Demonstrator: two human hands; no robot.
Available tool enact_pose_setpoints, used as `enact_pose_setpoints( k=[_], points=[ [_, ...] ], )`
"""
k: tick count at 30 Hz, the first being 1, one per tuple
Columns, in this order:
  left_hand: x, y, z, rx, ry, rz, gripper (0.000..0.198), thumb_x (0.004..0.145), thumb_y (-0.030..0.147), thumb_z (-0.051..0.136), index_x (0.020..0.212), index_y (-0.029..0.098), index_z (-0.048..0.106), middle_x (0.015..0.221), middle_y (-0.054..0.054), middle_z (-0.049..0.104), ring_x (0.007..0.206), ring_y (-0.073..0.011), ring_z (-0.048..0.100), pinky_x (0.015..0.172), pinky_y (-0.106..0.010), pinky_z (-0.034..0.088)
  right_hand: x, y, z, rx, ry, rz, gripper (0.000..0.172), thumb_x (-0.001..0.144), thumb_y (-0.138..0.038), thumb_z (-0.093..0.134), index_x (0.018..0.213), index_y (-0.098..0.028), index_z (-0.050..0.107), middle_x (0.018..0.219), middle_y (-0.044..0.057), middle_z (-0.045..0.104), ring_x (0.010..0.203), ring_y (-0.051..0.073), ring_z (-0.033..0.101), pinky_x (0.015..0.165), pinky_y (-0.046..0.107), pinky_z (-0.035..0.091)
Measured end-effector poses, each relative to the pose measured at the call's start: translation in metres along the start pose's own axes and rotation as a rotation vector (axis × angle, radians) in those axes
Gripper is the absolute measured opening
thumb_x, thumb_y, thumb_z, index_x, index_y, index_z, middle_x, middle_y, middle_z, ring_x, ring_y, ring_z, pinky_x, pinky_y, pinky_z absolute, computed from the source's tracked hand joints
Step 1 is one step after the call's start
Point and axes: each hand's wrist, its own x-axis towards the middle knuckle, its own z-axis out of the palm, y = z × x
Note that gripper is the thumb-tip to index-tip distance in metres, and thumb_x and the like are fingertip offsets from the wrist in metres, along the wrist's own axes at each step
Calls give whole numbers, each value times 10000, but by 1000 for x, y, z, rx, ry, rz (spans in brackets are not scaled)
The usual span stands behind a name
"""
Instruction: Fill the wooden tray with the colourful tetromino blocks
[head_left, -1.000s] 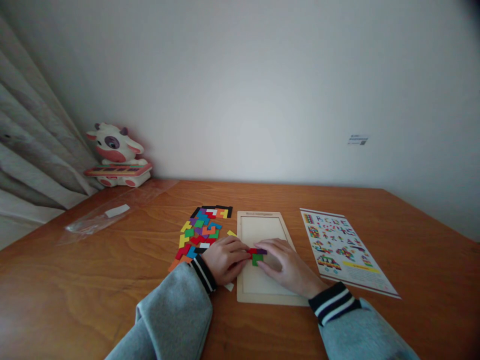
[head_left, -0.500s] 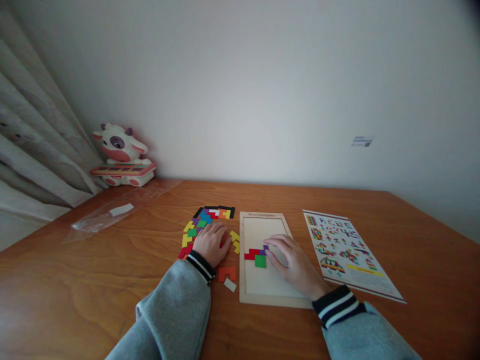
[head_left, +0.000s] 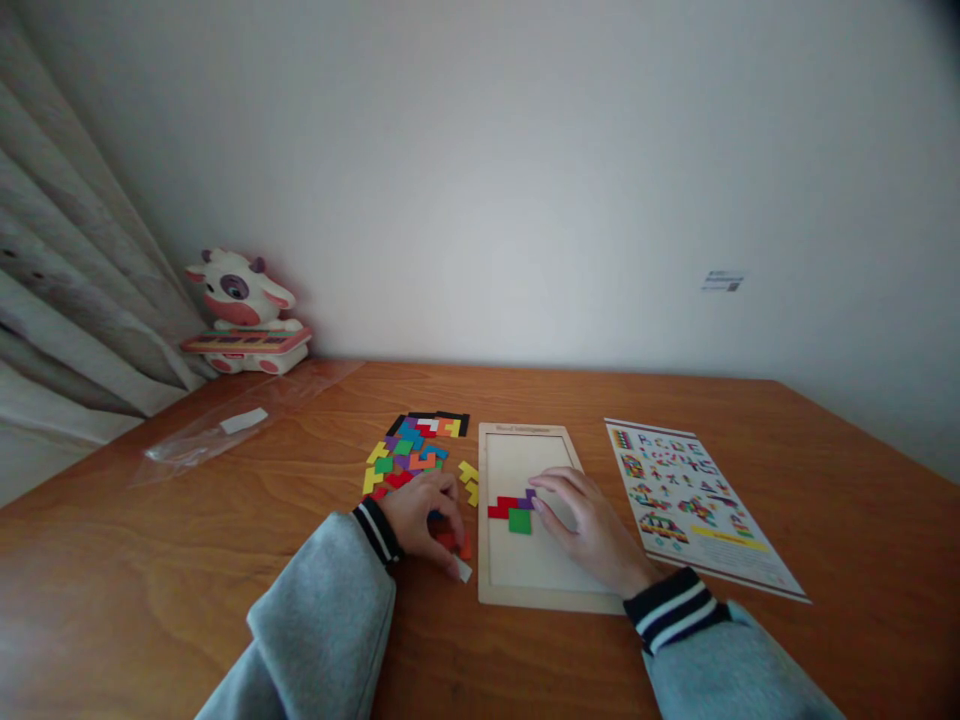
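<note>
My left hand (head_left: 429, 515) is over the near end of the loose puzzle pieces, fingers bent and thumb apart. Beneath it lies a red-orange U-shaped piece (head_left: 466, 546), partly covered. The thumb tip is at a small white piece (head_left: 464, 571); whether they touch I cannot tell. My right hand (head_left: 589, 525) rests over the wooden puzzle board (head_left: 517, 593), with thumb and forefinger at the edges of a purple puzzle piece (head_left: 526, 501). Beside that piece a red piece (head_left: 502, 507) and a green square piece (head_left: 520, 521) lie in the tray.
Several coloured pieces (head_left: 405, 447) lie left of the board, with yellow pieces (head_left: 469, 472) close to its edge. A printed pattern sheet (head_left: 690, 500) is on the right. At the back left are a clear plastic bag (head_left: 187, 443) and a cow toy keyboard (head_left: 247, 320).
My left hand has moved toward me, off the middle of the loose pieces and over the red-orange one, uncovering pieces behind it. The right hand has stayed at the purple piece.
</note>
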Motion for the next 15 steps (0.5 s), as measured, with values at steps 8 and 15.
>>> enact_pose_setpoints(
  k=[8, 15],
  points=[
    [0, 4, 1, -17, 17, 69, 315, 651, 558, 812, 794, 278, 795, 842, -20, 568, 813, -164, 544, 716, -254, 444, -1, 3, 1, -6, 21, 10, 211, 941, -245, 522, 1136, -253, 601, 1083, 68, 638, 1049, 228, 595, 942, 424, 493],
    [3, 6, 5, -28, 63, 99, 222, 699, 443, 804, 791, 242, 785, 862, -33, 639, 865, -172, 601, 763, -244, 500, -2, 5, 1, -3, -24, -4, 217, 928, -297, 564, 1136, -254, 608, 1101, 74, 630, 1062, 230, 593, 947, 424, 491]
  ],
)
